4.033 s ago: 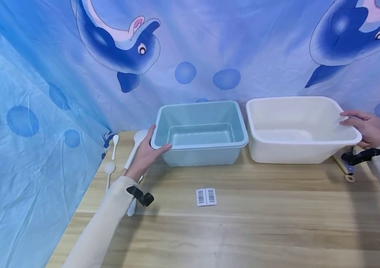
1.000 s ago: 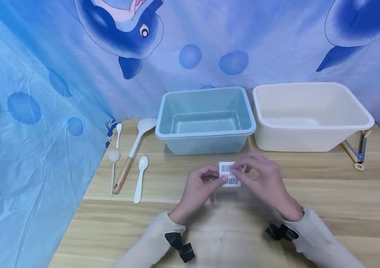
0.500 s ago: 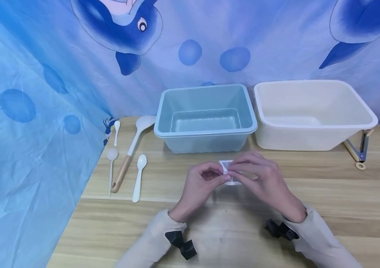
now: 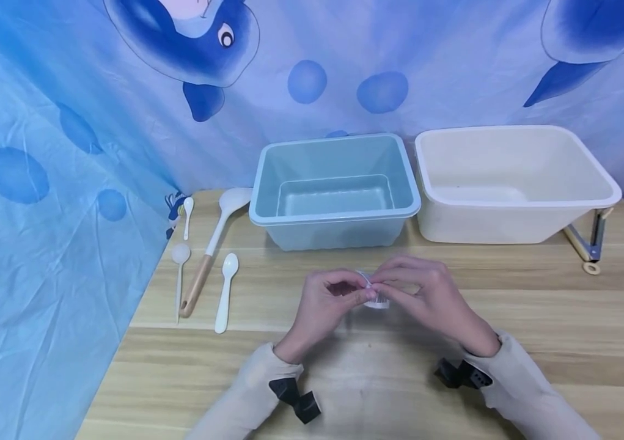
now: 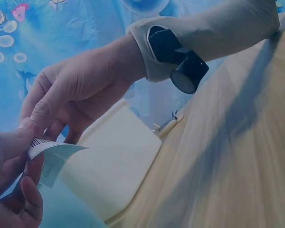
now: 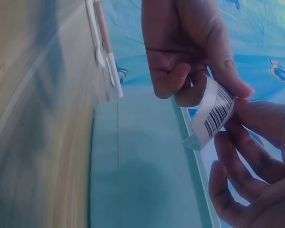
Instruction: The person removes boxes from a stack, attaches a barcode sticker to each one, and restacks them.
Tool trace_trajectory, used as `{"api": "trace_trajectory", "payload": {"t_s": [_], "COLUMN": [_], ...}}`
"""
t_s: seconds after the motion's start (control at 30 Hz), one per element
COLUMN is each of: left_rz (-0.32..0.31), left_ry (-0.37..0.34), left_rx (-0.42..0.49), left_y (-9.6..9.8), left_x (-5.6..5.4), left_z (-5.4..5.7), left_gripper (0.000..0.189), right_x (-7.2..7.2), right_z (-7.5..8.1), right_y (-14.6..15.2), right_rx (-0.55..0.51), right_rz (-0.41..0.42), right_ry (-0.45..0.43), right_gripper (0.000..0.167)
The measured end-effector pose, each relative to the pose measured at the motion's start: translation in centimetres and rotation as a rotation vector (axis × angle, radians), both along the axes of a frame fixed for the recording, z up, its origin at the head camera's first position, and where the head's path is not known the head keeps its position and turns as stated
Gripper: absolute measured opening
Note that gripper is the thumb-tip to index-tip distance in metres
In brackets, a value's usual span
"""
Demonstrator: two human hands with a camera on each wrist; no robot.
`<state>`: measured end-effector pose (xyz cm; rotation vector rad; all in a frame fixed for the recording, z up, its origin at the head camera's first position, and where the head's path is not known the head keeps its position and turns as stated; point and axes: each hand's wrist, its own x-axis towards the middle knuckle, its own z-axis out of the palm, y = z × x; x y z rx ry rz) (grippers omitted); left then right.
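Between both hands, above the table, a white barcode label sheet [image 4: 379, 300] is bent into a curve. My left hand [image 4: 325, 300] pinches it by the thumb and fingers at its left side. The thumb and fingers of my right hand [image 4: 427, 296] pinch it too, the fingertips of both hands meeting. Seen from the right wrist, the barcode sheet [image 6: 213, 111] curls with its printed bars outward. In the left wrist view the sheet [image 5: 54, 148] bends away from the fingertips, and part of it is hidden behind them.
A light blue bin [image 4: 339, 235] and a white bin [image 4: 488, 226] stand at the back. On the left lie a white ladle with a wooden handle [image 4: 198, 284] and several white spoons, one being this spoon [image 4: 226, 293]. A metal-and-wood tool [image 4: 589, 244] lies beside the white bin.
Since four seconds ago, both hands have left the bins and lifted the label sheet from the table. Over the last second the sheet has gone from flat to bent between the fingers.
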<state>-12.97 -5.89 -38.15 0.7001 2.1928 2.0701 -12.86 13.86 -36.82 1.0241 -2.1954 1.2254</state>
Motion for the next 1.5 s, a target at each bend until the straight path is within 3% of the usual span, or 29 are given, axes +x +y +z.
{"api": "trace_trajectory", "payload": {"t_s": [0.23,0.6,0.83,1.27,1.5], "left_rz": [-0.005,0.012,0.002,-0.045,0.008], "left_ry": [-0.029,-0.097,-0.149,-0.230,-0.224], "left_rx": [0.007,-0.036,-0.034,-0.152,-0.324], "left_y": [0.1,0.1,0.1,-0.6,-0.6], "left_x": [0.0,-0.2,-0.2,-1.1,-1.8], "left_z": [0.0,-0.2,-0.1,-0.4,-2.1], "left_gripper": [0.011,0.014,0.014,0.013,0.010], "right_x": [0.1,-0.3,-0.5,-1.2,-1.4], "right_z": [0.1,0.0,0.5,0.0,-0.1], "right_y": [-0.1,0.0,0.6,1.3,1.3], "right_rx": [-0.007,-0.020,-0.056,-0.146,-0.143], "right_rz": [-0.003,-0.149,-0.226,-0.374,-0.428], "right_ry": [-0.048,-0.004,-0.019,-0.085,0.003], "right_gripper": [0.011,0.019,0.019,0.017,0.010]}}
